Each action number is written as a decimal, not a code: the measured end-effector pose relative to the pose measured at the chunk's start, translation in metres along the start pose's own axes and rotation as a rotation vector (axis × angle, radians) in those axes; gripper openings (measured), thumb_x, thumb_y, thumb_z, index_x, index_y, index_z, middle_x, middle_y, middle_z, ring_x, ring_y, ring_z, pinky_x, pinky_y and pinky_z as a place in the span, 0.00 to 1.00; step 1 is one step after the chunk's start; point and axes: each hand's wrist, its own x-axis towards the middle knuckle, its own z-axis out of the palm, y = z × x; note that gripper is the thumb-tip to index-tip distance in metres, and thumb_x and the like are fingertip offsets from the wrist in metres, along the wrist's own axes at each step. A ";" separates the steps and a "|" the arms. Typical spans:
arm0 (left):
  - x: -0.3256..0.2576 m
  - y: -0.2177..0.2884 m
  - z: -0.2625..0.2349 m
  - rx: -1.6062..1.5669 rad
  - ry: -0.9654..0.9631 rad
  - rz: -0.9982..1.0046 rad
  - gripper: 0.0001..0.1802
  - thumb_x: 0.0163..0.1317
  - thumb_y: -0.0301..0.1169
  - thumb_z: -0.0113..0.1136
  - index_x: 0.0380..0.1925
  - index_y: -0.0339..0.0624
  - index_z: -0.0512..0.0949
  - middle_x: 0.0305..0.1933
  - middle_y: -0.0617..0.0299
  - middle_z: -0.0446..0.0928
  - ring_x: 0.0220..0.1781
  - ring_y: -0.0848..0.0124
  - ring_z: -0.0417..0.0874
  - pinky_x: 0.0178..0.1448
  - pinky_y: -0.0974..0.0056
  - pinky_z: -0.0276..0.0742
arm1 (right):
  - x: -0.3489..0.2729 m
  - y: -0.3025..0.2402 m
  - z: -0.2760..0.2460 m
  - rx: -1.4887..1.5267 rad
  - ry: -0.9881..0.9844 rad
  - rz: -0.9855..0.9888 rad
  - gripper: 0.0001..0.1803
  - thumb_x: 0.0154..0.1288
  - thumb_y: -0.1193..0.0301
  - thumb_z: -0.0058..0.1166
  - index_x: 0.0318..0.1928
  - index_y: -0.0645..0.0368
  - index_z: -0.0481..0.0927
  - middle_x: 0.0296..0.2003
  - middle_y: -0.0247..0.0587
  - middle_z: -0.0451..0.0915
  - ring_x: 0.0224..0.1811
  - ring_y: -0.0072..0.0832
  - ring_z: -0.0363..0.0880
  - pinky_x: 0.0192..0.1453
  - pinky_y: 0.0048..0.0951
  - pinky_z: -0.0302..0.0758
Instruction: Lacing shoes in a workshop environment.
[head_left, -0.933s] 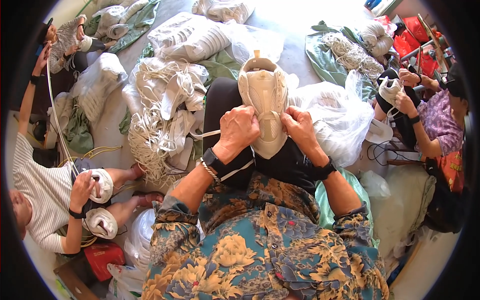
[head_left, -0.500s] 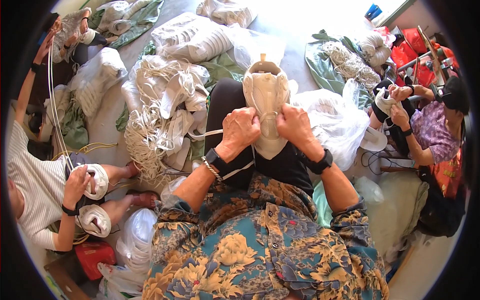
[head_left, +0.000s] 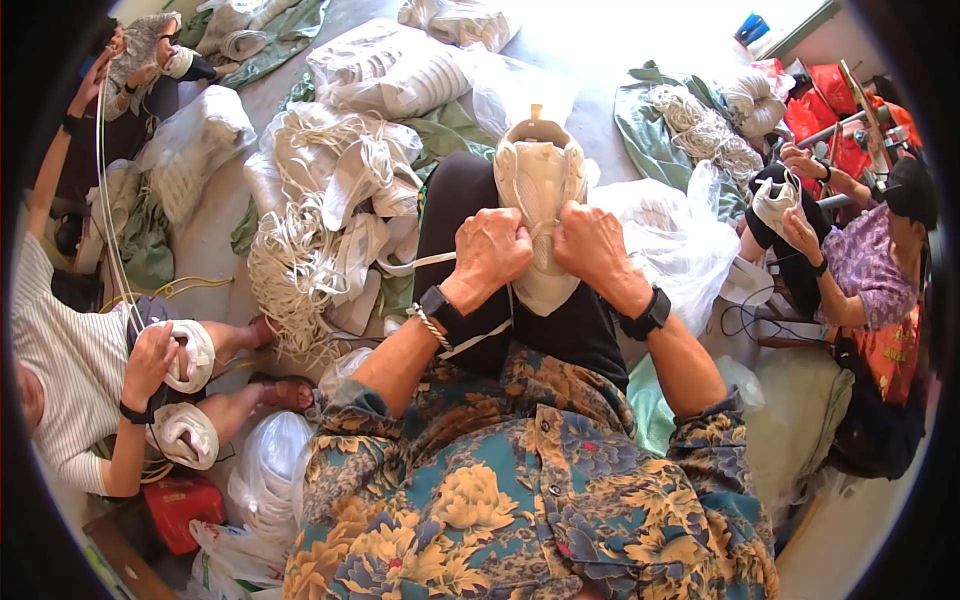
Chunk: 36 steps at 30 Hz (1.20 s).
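While cream shoe [head_left: 540,180] rests on our black trousers [head_left: 448,205], left hand [head_left: 490,245] and right hand [head_left: 592,243] clench lace [head_left: 432,259] at either side; uneven tugging could skew lacing or tip shoe.

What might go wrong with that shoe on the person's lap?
The shoe sits on the person's dark trousers, so it might slide if the left hand and right hand both let go.

The white lace trails from beside the left hand toward a tangled pile of laces, so it might snag there.
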 end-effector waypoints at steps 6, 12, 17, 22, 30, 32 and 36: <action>0.001 0.007 -0.002 0.025 -0.013 0.010 0.10 0.47 0.29 0.49 0.18 0.34 0.76 0.23 0.43 0.75 0.29 0.48 0.79 0.35 0.51 0.74 | -0.004 0.021 -0.009 0.741 -0.224 0.328 0.12 0.53 0.66 0.52 0.27 0.66 0.77 0.21 0.51 0.77 0.24 0.42 0.78 0.33 0.38 0.74; -0.009 0.001 0.002 -0.179 -0.042 -0.106 0.13 0.52 0.32 0.49 0.24 0.33 0.78 0.26 0.41 0.77 0.31 0.47 0.79 0.38 0.51 0.75 | -0.005 0.013 -0.028 0.357 0.173 -0.115 0.10 0.54 0.68 0.52 0.28 0.64 0.78 0.37 0.50 0.77 0.43 0.42 0.75 0.48 0.40 0.69; -0.020 -0.002 0.009 -0.242 0.000 -0.147 0.13 0.55 0.32 0.48 0.22 0.33 0.76 0.26 0.42 0.76 0.31 0.45 0.78 0.36 0.50 0.74 | 0.004 -0.023 -0.005 0.026 0.226 -0.422 0.16 0.45 0.75 0.49 0.37 0.70 0.78 0.56 0.56 0.64 0.66 0.54 0.52 0.66 0.55 0.46; -0.024 0.002 0.018 -0.208 0.090 -0.171 0.12 0.55 0.32 0.48 0.21 0.34 0.75 0.25 0.42 0.75 0.30 0.45 0.78 0.34 0.50 0.73 | 0.007 -0.030 0.007 0.078 0.189 -0.390 0.15 0.46 0.72 0.49 0.33 0.70 0.79 0.60 0.55 0.62 0.67 0.54 0.48 0.67 0.57 0.40; -0.019 0.014 0.027 -0.135 0.186 -0.153 0.13 0.52 0.33 0.50 0.17 0.35 0.75 0.21 0.43 0.75 0.25 0.47 0.79 0.30 0.49 0.74 | 0.005 -0.023 0.001 0.161 0.147 -0.399 0.15 0.45 0.71 0.50 0.32 0.69 0.80 0.61 0.56 0.61 0.67 0.56 0.48 0.66 0.60 0.40; -0.018 0.015 0.021 -0.083 0.131 -0.130 0.11 0.52 0.32 0.51 0.19 0.35 0.75 0.23 0.44 0.76 0.26 0.48 0.79 0.31 0.50 0.74 | 0.006 -0.021 -0.004 0.045 0.095 -0.408 0.10 0.48 0.73 0.50 0.30 0.63 0.82 0.61 0.52 0.61 0.68 0.54 0.47 0.67 0.58 0.39; -0.017 0.012 0.000 0.082 0.193 0.067 0.07 0.48 0.27 0.55 0.29 0.37 0.74 0.32 0.48 0.75 0.32 0.53 0.78 0.35 0.53 0.75 | 0.016 -0.010 -0.018 -0.079 0.101 -0.636 0.13 0.46 0.71 0.52 0.35 0.56 0.83 0.59 0.52 0.63 0.67 0.55 0.49 0.65 0.65 0.41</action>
